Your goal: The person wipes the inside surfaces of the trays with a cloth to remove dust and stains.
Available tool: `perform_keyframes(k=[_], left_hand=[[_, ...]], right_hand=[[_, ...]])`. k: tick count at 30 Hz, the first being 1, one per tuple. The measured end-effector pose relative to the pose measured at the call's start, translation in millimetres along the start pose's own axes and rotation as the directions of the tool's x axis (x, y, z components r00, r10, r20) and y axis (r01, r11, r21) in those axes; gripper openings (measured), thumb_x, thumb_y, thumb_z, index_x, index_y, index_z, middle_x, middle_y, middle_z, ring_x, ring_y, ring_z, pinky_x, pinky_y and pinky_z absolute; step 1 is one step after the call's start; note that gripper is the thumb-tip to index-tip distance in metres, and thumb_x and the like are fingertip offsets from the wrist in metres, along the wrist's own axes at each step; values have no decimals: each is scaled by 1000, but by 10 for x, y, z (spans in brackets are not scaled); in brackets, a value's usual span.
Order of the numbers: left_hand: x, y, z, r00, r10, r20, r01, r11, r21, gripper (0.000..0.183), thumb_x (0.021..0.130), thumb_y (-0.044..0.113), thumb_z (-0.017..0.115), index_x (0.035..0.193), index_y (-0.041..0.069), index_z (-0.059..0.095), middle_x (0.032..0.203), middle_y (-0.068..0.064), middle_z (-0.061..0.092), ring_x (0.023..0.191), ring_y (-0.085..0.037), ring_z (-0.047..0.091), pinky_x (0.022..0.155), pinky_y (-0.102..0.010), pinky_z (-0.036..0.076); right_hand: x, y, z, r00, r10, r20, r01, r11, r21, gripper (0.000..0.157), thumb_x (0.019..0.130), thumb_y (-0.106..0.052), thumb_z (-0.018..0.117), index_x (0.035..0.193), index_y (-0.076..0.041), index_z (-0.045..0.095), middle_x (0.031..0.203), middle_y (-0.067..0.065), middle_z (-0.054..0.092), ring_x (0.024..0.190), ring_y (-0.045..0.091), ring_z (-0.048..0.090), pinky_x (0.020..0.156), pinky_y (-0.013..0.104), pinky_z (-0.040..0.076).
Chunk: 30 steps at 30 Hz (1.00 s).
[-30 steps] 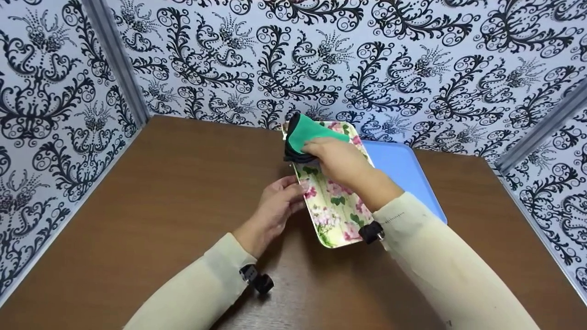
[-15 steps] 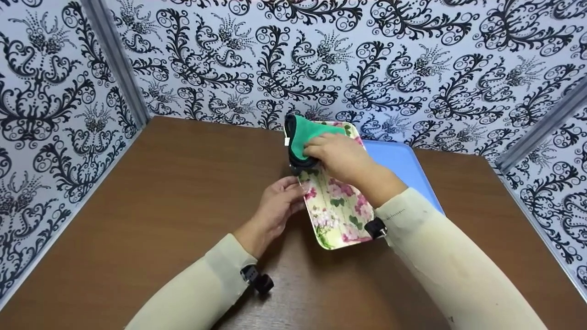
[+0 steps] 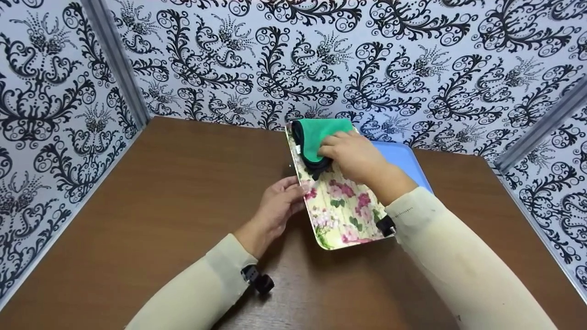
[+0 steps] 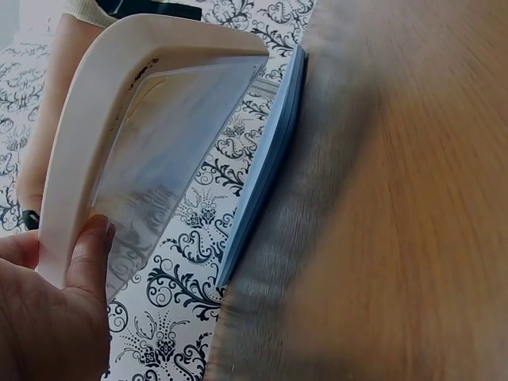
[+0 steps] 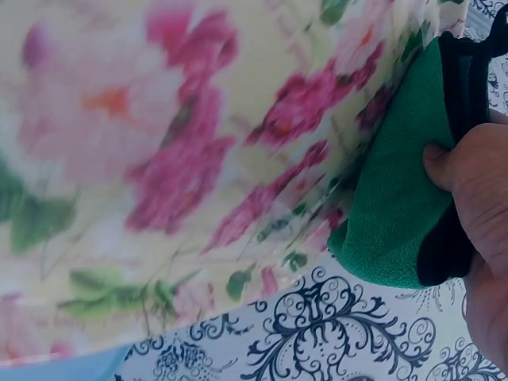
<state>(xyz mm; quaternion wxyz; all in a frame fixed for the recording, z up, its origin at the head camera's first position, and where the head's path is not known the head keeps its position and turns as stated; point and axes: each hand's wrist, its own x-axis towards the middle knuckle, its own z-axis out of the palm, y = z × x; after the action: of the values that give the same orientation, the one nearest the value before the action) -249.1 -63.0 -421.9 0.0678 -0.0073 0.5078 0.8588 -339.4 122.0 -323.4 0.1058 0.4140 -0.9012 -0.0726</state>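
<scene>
Head view: my right hand (image 3: 351,153) has carried the green cloth (image 3: 318,135) a little to the right over the last second. At first the cloth covered the left rim of the floral tray (image 3: 339,220) at its upper end. That rim now shows as a bare strip, and the cloth lies over the tray's upper right corner instead. Less of the blue tray (image 3: 403,162), right of centre, shows past my wrist.

Grip, right: fingers bent into the cloth, holding it bunched against the tray. Right wrist view agrees, cloth clutched at the right of the frame.

Grip, left: my left hand (image 3: 279,204) pinches the floral tray's left side, thumb (image 4: 91,250) on the underside. It has not shifted noticeably.

Tray position: centre of the head view, tilted, the floral face up. Left wrist view shows a gap between it and the blue tray. Whether any part touches the table (image 3: 192,183), I cannot tell.

Judgement: a wiping stroke across the upper end, working rightward. The lower half is outside the cloth's reach at this point.
</scene>
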Motion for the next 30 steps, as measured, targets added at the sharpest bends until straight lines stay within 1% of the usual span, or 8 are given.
perform_keyframes(k=[4, 10, 15, 19, 23, 26, 27, 30], left_hand=[[-7, -1, -4, 1000, 7, 7, -7, 1000, 4, 38, 98, 3, 63, 133, -9, 58, 97, -2, 76, 84, -11, 70, 77, -27, 60], [-4, -9, -10, 1000, 4, 6, -4, 1000, 3, 39, 96, 3, 64, 133, -10, 58, 97, -3, 76, 84, -12, 71, 77, -27, 61], [-3, -4, -7, 1000, 5, -10, -5, 1000, 4, 39, 96, 2, 65, 133, -10, 58, 101, -6, 76, 84, -12, 72, 76, -27, 61], [-3, 4, -6, 1000, 13, -22, -13, 1000, -1, 38, 96, 2, 65, 132, -9, 58, 104, -8, 76, 84, -12, 72, 76, -27, 60], [-6, 7, -5, 999, 17, -28, -17, 1000, 0, 38, 96, 2, 65, 132, -9, 57, 103, -8, 76, 83, -12, 71, 76, -27, 60], [-16, 8, -3, 999, 19, -31, -19, 1000, 3, 37, 96, 2, 65, 131, -9, 58, 100, -6, 76, 83, -12, 71, 75, -27, 59], [-17, 7, -4, 999, 21, -30, -21, 1000, 3, 37, 96, 2, 64, 131, -9, 58, 99, -6, 76, 82, -12, 71, 75, -27, 59], [-14, 3, -3, 999, 26, -24, -26, 1000, 0, 36, 96, 3, 64, 130, -9, 58, 99, -4, 76, 82, -12, 71, 76, -26, 59]], right_hand=[[-37, 76, 22, 1000, 20, 20, -19, 999, -26, 49, 88, 9, 61, 129, -16, 71, 132, 6, 68, 127, 32, 59, 115, 54, 43], [-99, 199, 84, 999, 51, 12, -50, 998, -39, 32, 97, -2, 60, 124, -15, 73, 127, 7, 70, 125, 33, 60, 115, 55, 43], [-153, 333, 149, 997, 74, 25, -72, 996, -60, 30, 97, -5, 62, 124, -14, 72, 124, 8, 69, 122, 35, 60, 114, 55, 44], [-209, 446, 190, 993, 109, 42, -107, 993, -59, 34, 96, 1, 62, 126, -12, 70, 125, 9, 68, 124, 36, 59, 116, 56, 42], [-270, 546, 240, 987, 144, 75, -140, 989, -58, 46, 89, 6, 69, 131, -10, 68, 130, 11, 67, 129, 38, 57, 118, 58, 39], [-303, 589, 272, 979, 176, 100, -172, 984, -48, 53, 85, 5, 74, 135, -9, 66, 136, 12, 66, 133, 38, 56, 120, 60, 37], [-310, 591, 274, 976, 189, 106, -186, 982, -41, 53, 86, 4, 74, 136, -9, 65, 137, 13, 65, 134, 38, 55, 120, 60, 36], [-327, 593, 282, 966, 233, 113, -234, 972, -4, 51, 91, 7, 66, 139, -9, 64, 141, 13, 64, 136, 39, 55, 121, 59, 36]])
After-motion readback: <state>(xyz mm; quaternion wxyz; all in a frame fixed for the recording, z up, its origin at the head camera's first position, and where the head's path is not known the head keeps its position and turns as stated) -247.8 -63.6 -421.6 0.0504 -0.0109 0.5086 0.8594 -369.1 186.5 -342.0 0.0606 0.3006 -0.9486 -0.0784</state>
